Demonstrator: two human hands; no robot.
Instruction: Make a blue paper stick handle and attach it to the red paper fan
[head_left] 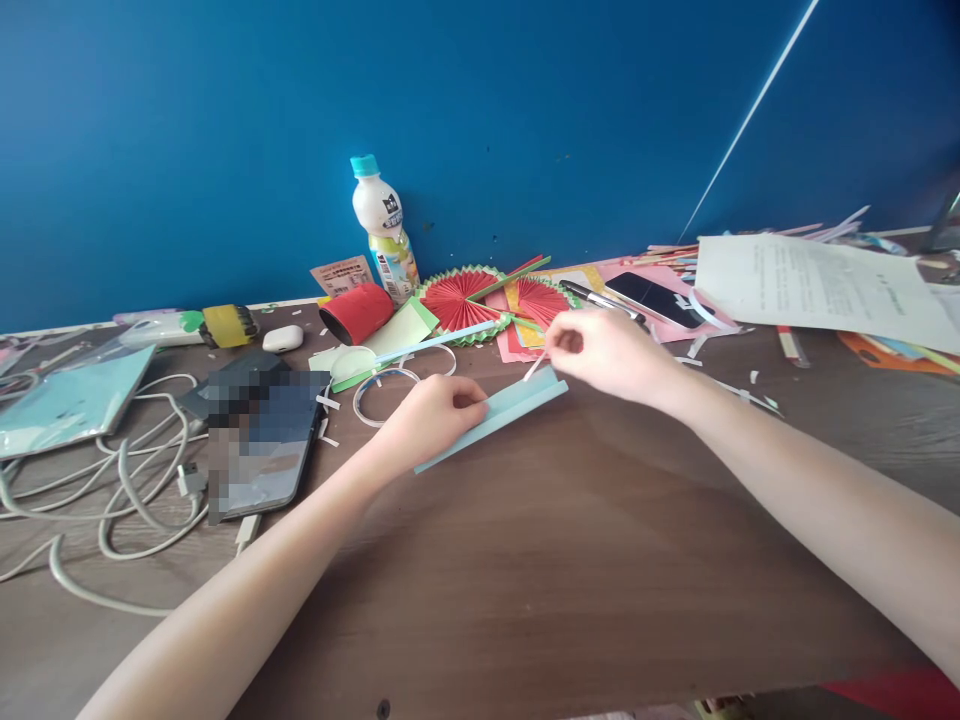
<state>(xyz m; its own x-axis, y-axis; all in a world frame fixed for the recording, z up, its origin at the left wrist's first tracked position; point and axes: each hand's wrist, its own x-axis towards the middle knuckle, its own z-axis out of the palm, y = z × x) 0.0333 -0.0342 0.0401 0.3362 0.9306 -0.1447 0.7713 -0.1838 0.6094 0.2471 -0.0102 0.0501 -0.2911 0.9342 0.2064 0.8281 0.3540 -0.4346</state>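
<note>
A light-blue sheet of paper [510, 408], folded lengthwise into a narrow band, lies at a slant over the wooden table. My left hand [431, 420] closes on its left part, thumb and fingers pressed together. Above the paper's right end, my right hand [600, 348] pinches a thin white strip [535, 366] whose lower end meets the paper. A roll of tape [367, 398] rests just beyond my left hand. Farther back are red pleated paper fans [461, 300] with green zigzag edges.
Along the blue wall stand a drink bottle [382, 225] and a red paper tube [356, 314]. A phone [270, 450] and tangled white cables [127, 500] lie left. To the right are another phone [652, 298], a pen [600, 298] and a printed sheet [817, 285].
</note>
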